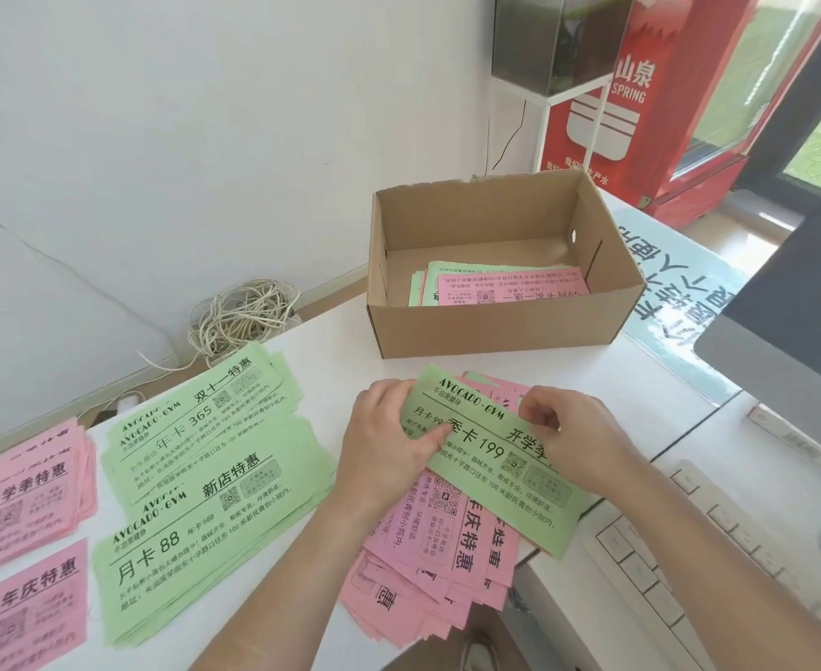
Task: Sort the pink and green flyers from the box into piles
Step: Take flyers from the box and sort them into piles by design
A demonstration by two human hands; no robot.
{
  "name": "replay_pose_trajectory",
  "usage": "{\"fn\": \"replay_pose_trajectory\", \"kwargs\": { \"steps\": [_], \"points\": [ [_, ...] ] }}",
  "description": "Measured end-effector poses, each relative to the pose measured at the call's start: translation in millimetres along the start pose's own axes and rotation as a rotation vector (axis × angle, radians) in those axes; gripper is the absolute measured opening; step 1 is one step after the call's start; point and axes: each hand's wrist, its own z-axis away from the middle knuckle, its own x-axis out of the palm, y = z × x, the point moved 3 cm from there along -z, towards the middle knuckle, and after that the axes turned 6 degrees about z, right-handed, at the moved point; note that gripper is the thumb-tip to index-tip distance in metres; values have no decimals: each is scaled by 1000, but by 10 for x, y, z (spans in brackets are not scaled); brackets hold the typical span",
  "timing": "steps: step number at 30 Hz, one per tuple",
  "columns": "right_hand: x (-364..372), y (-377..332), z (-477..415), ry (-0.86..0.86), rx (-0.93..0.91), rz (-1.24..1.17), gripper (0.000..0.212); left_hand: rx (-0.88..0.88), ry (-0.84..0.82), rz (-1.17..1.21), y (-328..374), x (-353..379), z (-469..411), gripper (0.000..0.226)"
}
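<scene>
Separating a green flyer [491, 460] from the mixed stack [428, 569] on the desk [336, 346] just in front of the box [495, 331], pinching it with left grip [389, 445] and right grip [575, 438], fingers curled round its edges, and probably needing next a carry leftward onto the green pile [205, 481].

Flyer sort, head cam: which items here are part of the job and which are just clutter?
Job:
- green flyer, pinched by left hand and right hand
- mostly pink heap under it
- cardboard box, leftover flyers inside
- green piles
- pink piles

Lying about:
- keyboard
- coiled cord
- monitor
- red cabinet
</scene>
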Motion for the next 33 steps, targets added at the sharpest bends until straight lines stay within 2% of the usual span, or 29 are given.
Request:
{"fn": "replay_pose_trajectory", "kwargs": {
  "steps": [2,7,10,12,14,16,20,23,24,25,26,27,28,30,31,33],
  "points": [
    [-19,-1,-26,4,3,-6,27,42,36,-43,9,-27,11,57],
    [-94,-7,-139,-57,16,-56,22,302,69,-328,61,-24,36,57],
    [-89,-23,-184,-97,14,-55,24,375,90,-324,90,11,95,49],
    [-136,-14,-188,-75,13,-56,21,241,68,-150,122,-23,121,39],
    [-260,57,-152,-60,37,-105,21,-12,97,124,92,-111,122,24],
    [-375,165,-80,-82,37,-218,29,-195,164,342,86,-248,144,14],
    [-407,248,18,-76,43,-502,31,-334,175,517,45,-380,257,5],
    [-330,223,16,-33,68,-531,22,-402,142,508,-121,-366,340,41],
    [-291,218,14,-35,74,-523,19,-413,116,484,-143,-374,359,45],
    [-254,217,15,-38,78,-510,15,-407,93,465,-170,-381,375,35],
    [-217,222,10,-38,83,-490,11,-411,72,457,-174,-386,390,15],
    [-187,225,4,-34,89,-462,9,-421,63,423,-181,-389,414,9],
    [-162,229,-4,-31,96,-425,11,-427,71,388,-174,-397,443,17],
    [-129,223,-21,-28,106,-343,21,-407,115,292,-209,-398,481,7],
    [-117,218,-31,-21,104,-308,24,-400,135,231,-213,-398,491,14],
    [-99,209,-49,4,90,-252,28,-391,144,111,-244,-381,505,43]
  ]
}}
